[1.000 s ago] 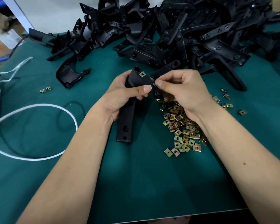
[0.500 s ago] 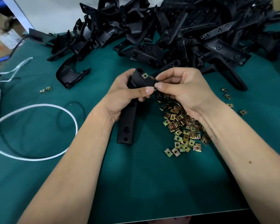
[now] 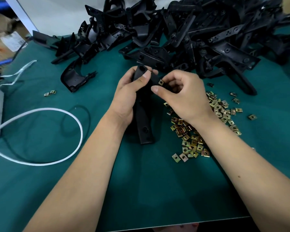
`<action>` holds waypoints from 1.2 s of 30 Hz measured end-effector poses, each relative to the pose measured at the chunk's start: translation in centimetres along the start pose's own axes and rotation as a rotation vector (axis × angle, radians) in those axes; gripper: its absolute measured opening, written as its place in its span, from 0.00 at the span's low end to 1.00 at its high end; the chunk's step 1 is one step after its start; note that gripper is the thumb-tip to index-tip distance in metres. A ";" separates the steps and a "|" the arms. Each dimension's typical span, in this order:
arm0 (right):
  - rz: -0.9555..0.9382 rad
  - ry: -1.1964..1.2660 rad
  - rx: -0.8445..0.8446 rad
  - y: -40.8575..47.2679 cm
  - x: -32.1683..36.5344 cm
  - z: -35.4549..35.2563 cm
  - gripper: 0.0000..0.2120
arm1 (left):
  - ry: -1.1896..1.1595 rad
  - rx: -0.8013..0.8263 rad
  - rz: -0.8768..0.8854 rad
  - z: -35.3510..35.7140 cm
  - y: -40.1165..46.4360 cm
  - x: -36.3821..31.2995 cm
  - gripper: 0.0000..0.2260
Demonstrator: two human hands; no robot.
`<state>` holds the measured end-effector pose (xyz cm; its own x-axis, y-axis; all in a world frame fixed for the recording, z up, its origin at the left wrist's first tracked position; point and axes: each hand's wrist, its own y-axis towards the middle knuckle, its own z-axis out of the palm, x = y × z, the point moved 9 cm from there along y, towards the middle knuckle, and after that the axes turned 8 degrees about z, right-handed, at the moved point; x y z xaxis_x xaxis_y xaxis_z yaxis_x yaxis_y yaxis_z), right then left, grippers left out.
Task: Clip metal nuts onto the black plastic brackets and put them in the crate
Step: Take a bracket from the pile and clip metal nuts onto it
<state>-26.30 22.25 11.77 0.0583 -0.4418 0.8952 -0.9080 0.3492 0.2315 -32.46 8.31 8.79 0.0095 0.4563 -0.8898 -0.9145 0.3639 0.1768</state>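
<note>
While the left hand (image 3: 126,96) gripped a black plastic bracket (image 3: 143,114) with fingers and thumb curled round its upper part, the right hand (image 3: 182,96) was closed in on the same bracket from the other side. The left thumb lay across the bracket's front face near the top, where a round hole was visible. The bracket stood roughly upright above the green worktop (image 3: 141,190), its lower end, bearing two holes, pointing toward the person. One metal nut (image 3: 161,82) sat at the bracket's right edge, just at the right hand's curled fingertips; whether those fingers pinched the nut itself or only touched it could not be determined, as the contact was hidden. The right thumb was extended toward the bracket below the nut.

A loose heap of metal nuts (image 3: 191,141) lay on the worktop beneath and beside the right forearm, with several strays scattered to the right. Two further nuts (image 3: 50,93) lay apart on the left side. A large pile of black brackets (image 3: 191,39) occupied the far side of the worktop, and a single curved bracket (image 3: 74,79) lay separate at its left. A white cable (image 3: 57,113) looped across the left of the worktop.
</note>
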 end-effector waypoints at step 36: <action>-0.145 -0.172 0.040 -0.1 0.4 1.3 0.17 | 0.052 -0.049 -0.011 -0.3 -0.5 0.1 0.07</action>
<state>-26.69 21.00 11.59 0.1210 -0.6203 0.7749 -0.9114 0.2400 0.3344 -32.13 7.97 8.51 -0.0001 0.4095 -0.9123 -0.9332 0.3278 0.1472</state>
